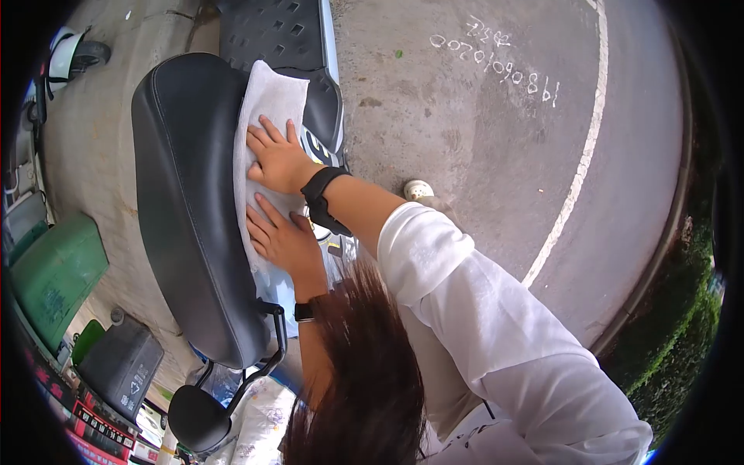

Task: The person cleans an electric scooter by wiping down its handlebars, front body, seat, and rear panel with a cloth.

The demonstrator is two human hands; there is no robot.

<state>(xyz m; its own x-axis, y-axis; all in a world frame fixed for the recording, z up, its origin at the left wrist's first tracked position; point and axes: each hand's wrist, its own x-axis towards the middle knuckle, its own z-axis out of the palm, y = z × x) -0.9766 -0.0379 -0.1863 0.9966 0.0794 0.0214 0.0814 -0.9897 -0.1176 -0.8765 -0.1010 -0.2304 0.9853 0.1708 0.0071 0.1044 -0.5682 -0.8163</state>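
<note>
A white cloth (273,93) lies lengthwise along the side of a black scooter seat (182,170). My right hand (280,159), with a black band on its wrist, rests flat on the cloth, fingers spread. Just below it in the view, my left hand (287,240) also lies on the cloth with its fingers apart. A dark watch (304,312) is on the left wrist. The cloth's upper end reaches past my right fingers, toward the black footboard (271,31). Part of the cloth is hidden under both hands.
A black padded backrest (200,418) on a metal bracket stands at the seat's lower end. At left are a green bin (58,271) and a grey bin (124,364). Chalk writing (496,58) and a white line (577,186) mark the pavement. Dark hair hangs over the left forearm.
</note>
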